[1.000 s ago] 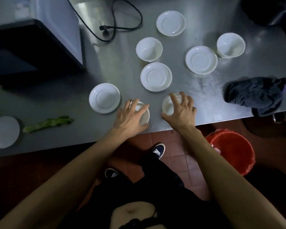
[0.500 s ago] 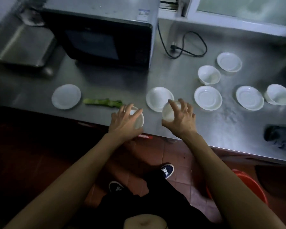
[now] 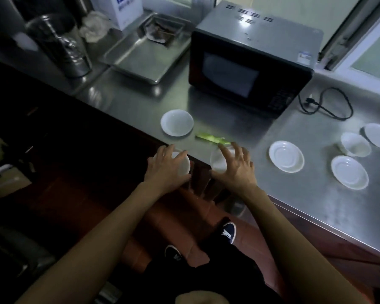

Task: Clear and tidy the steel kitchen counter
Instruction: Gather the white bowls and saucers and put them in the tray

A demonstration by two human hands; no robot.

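My left hand (image 3: 166, 170) grips a small white bowl (image 3: 183, 166) from above, held just off the front edge of the steel counter (image 3: 312, 198). My right hand (image 3: 236, 170) grips a second white bowl (image 3: 217, 161) from above, over the counter's front edge. A green vegetable scrap (image 3: 213, 139) lies just beyond my right fingers. A white saucer (image 3: 177, 122) sits to the left of it. To the right lie two more saucers (image 3: 286, 156) (image 3: 349, 172), a white bowl (image 3: 354, 144) and another saucer (image 3: 378, 135).
A black microwave (image 3: 248, 69) stands at the back, its loose power cord (image 3: 329, 104) to the right. A steel tray (image 3: 145, 53) and a metal canister (image 3: 59, 47) stand at the back left. Below the counter edge are red floor tiles and my shoes.
Both hands have carried their bowls leftward along the front edge, past the green scrap. My view has swung left, bringing the microwave, tray and canister into sight.
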